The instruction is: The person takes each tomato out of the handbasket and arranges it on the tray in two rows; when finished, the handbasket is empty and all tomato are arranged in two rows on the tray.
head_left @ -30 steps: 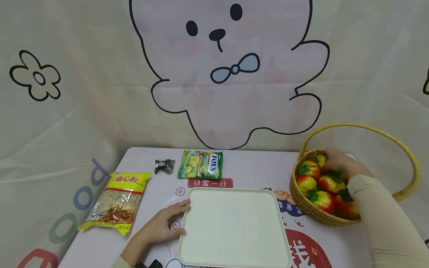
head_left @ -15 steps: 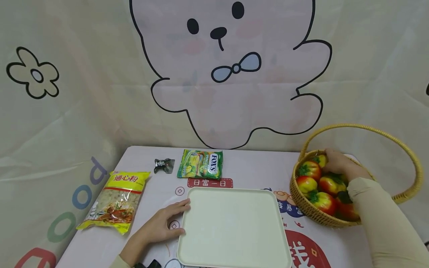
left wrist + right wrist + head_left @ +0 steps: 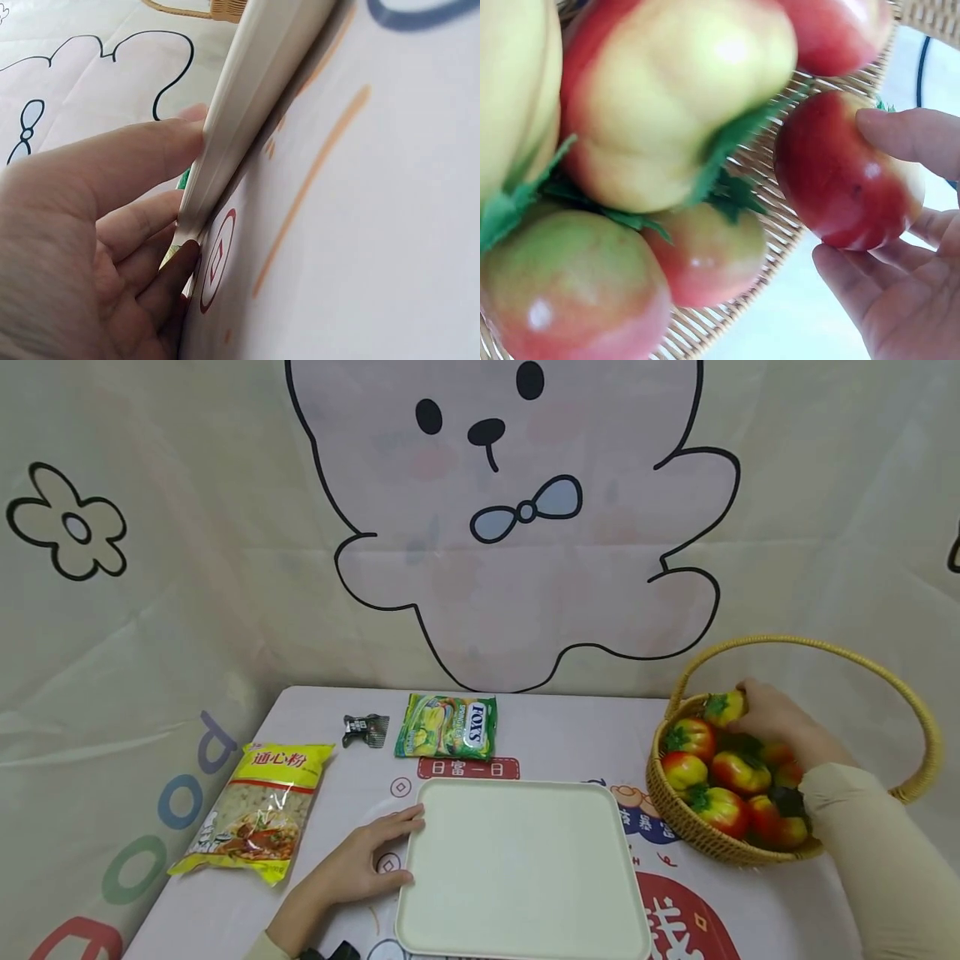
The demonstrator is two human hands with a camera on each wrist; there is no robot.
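Pinching red-and-yellow fruit [image 3: 840, 180] in right hand [image 3: 776, 718], at twelve o'clock on basket [image 3: 688, 832]; resting left hand [image 3: 360, 864], loosely spread, on tray [image 3: 522, 868] edge at nine, well apart from right. Narrow gap, tray to basket, toward two; roomier toward pasta bag [image 3: 255, 814], at ten.

Pale cloth walls [image 3: 825, 527], softly creased. At twelve o'clock, big outlined cartoon animal [image 3: 495, 585] with blue bow tie [image 3: 526, 511]; near ten, flower [image 3: 77, 527]; at eight, coloured letters [image 3: 198, 802]. At six, white table [image 3: 570, 735].
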